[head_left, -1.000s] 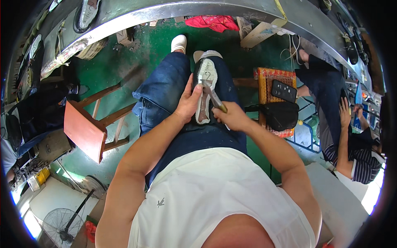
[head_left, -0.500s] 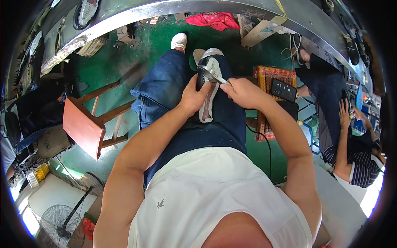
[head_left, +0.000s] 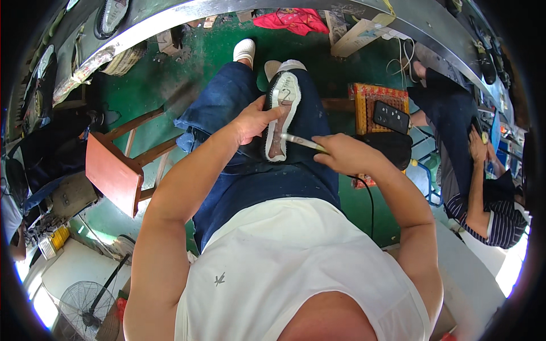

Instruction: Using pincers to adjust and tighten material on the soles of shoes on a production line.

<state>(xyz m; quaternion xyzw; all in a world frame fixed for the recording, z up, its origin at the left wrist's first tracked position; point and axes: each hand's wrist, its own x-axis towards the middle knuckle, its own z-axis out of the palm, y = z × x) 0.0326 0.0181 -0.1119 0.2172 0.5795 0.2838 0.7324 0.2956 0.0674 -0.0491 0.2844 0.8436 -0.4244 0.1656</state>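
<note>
A shoe (head_left: 277,129) is held bottom-up on the lap (head_left: 261,184), with the hands apart.
The shoe is gripped by the left hand (head_left: 253,122); a tool (head_left: 298,140), its tip hard to make out, is clasped in the right hand (head_left: 346,153). A dark squiggle (head_left: 288,95) is seen on the sole, and a small mark (head_left: 220,278) on the white shirt (head_left: 284,256). An orange seat (head_left: 367,113) is topped by a black bag (head_left: 395,148), partly hidden by the right arm.

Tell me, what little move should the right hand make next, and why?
Maybe tap the shoe gently with the tool: the shoe's bottom faces up, the left hand holds it, and the tool, in the right hand, points toward it.
</note>
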